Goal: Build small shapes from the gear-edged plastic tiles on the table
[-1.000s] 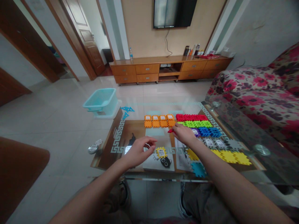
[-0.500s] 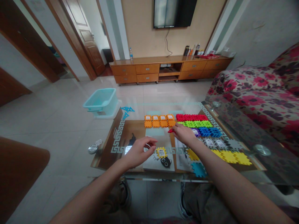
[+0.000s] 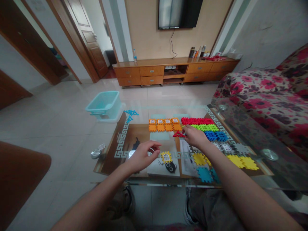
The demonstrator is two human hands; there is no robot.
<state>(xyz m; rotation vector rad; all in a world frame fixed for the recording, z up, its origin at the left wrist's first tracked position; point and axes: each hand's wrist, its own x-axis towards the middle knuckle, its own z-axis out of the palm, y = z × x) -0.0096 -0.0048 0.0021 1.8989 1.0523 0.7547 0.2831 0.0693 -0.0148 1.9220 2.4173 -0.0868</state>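
My left hand [image 3: 146, 154] hovers over the table's left-middle part, fingers bent and a gap showing between thumb and fingertips. Nothing is visible in it. Just right of it, a yellow square puzzle block [image 3: 166, 157] with a white window sticker sits on a white box [image 3: 154, 170]. My right hand [image 3: 195, 136] is beside a red triangular puzzle piece [image 3: 178, 134] that lies flat; its fingers are half curled and partly hidden, and seem off the piece. Behind it are rows of red [image 3: 197, 121] and lime green [image 3: 204, 127] interlocking pieces, with orange ones [image 3: 153, 127] to the left.
Blue [image 3: 215, 136], grey [image 3: 241, 148], yellow [image 3: 249, 163] and light-blue [image 3: 204, 175] pieces fill the glass table's right side. Light-blue triangular pieces [image 3: 131, 112] lie at the far left corner. Beyond stands a turquoise tub [image 3: 103, 113]. A floral sofa [image 3: 262, 86] borders the right.
My right hand has moved a little to the right, off the red triangular piece, which stays in place and now shows more fully. My left hand has barely moved.
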